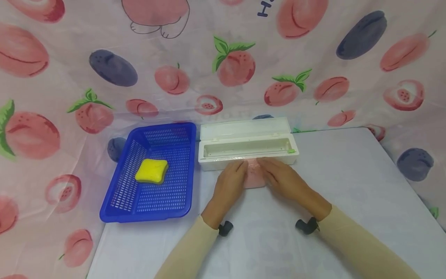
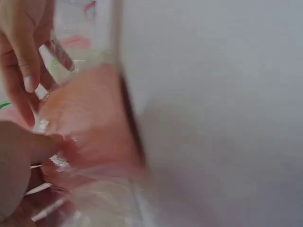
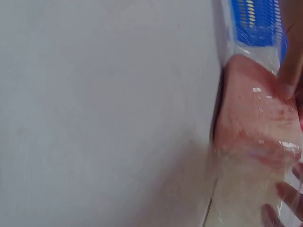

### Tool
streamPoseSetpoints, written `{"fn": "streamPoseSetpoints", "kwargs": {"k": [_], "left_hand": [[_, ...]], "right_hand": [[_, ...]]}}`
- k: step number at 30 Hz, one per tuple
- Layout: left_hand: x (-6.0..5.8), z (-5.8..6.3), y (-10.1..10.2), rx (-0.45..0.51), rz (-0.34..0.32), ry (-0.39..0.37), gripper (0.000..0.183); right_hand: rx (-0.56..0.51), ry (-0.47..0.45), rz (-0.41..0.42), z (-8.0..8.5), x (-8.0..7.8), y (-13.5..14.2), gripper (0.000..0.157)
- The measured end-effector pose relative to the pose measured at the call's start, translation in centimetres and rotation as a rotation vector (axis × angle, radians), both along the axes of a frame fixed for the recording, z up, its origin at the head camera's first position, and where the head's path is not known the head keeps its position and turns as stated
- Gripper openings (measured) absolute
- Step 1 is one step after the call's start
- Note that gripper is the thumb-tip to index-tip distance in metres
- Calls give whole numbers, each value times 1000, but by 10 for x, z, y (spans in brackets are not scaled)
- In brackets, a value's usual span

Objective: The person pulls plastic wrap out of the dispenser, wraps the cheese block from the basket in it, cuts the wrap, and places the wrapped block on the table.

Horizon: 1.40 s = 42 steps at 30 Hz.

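Note:
A pink sponge (image 1: 254, 175) lies against the front of the white cling film box (image 1: 212, 164), between both hands. Glossy clear cling film (image 3: 246, 189) covers it and stretches past its side. My left hand (image 1: 230, 182) is at the sponge's left; in the left wrist view its thumb (image 2: 45, 145) pinches the film at the sponge's edge, with fingers below. At the other side is my right hand (image 1: 285, 180); the left wrist view shows its fingers (image 2: 23, 56) spread and loosely extended beside the film. Whether they touch it is hard to tell.
The box's lid (image 1: 244, 128) stands open at the back, and a small green piece (image 1: 291, 151) sits at its right end. To the left, a blue basket (image 1: 189, 193) holds a yellow sponge (image 1: 151, 171). A fruit-patterned cloth (image 1: 195, 50) hangs behind the white table (image 1: 366, 193).

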State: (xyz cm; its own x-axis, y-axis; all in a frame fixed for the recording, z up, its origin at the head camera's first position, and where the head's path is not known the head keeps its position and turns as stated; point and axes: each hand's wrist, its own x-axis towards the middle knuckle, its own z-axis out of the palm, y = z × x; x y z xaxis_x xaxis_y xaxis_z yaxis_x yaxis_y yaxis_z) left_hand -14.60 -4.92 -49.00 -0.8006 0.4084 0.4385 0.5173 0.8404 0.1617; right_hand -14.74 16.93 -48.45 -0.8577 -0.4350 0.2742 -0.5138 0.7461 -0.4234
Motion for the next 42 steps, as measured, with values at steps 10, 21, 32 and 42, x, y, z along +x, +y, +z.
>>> {"fn": "streamPoseSetpoints", "kwargs": {"k": [10,21,32,42], "left_hand": [[-28,30,47,23,53,-144,31],[-73,44,113,92,-1,-499,28],[-84,41,125,213,70,-652,10],[-91,43,131,241,79,-731,40]], "right_hand": [[-292,-194,-427,6,-34,51,78],[-387,-433,-399,-18,-55,74,75],[-492,-443,-288,-25,-59,85,66],[-486,-418,-294,-28,-62,87,62]]}}
